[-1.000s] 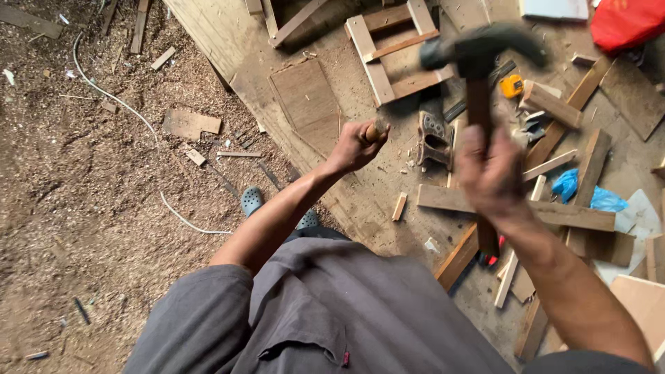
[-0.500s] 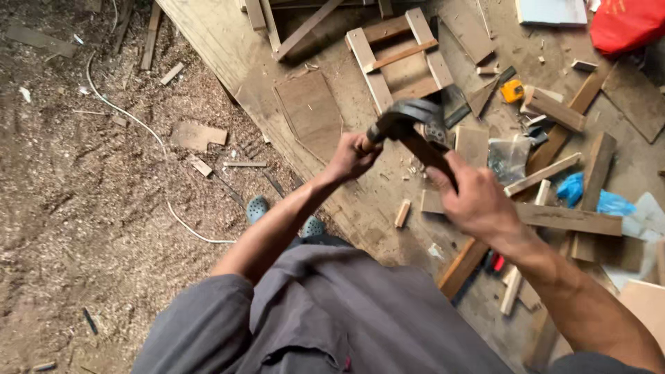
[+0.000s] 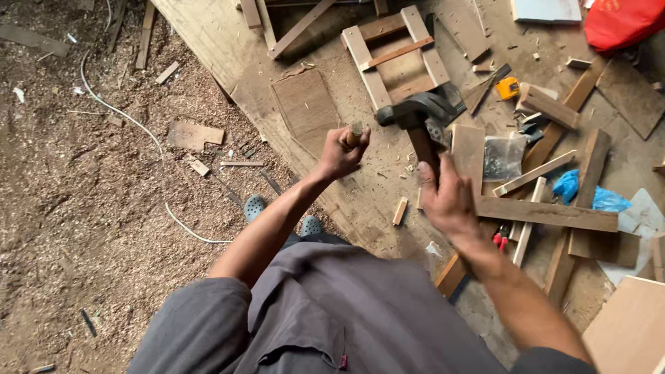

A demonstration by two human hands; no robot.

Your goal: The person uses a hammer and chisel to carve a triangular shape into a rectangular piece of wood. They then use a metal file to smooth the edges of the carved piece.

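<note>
My right hand [image 3: 447,199] grips the wooden handle of a dark claw hammer [image 3: 417,114], whose head hangs just right of my left fist. My left hand [image 3: 341,151] is closed around a short wooden-handled tool [image 3: 354,131], likely a chisel, held upright with its butt end showing above the fist. Both hands hover over a large wooden board [image 3: 305,111] on the ground. The tool's lower end is hidden by my hand.
A small wooden frame [image 3: 395,59] lies beyond the hammer. Loose planks [image 3: 547,211], a clear plastic bag [image 3: 502,156], a blue bag [image 3: 578,187], a yellow tape measure [image 3: 508,88] and red-handled pliers [image 3: 500,239] lie right. Sawdust and a white cable [image 3: 149,138] cover the left ground.
The hammer swung down from high above onto the tool in my left fist, and now it has come off to the right of it. My left hand has stayed put.
</note>
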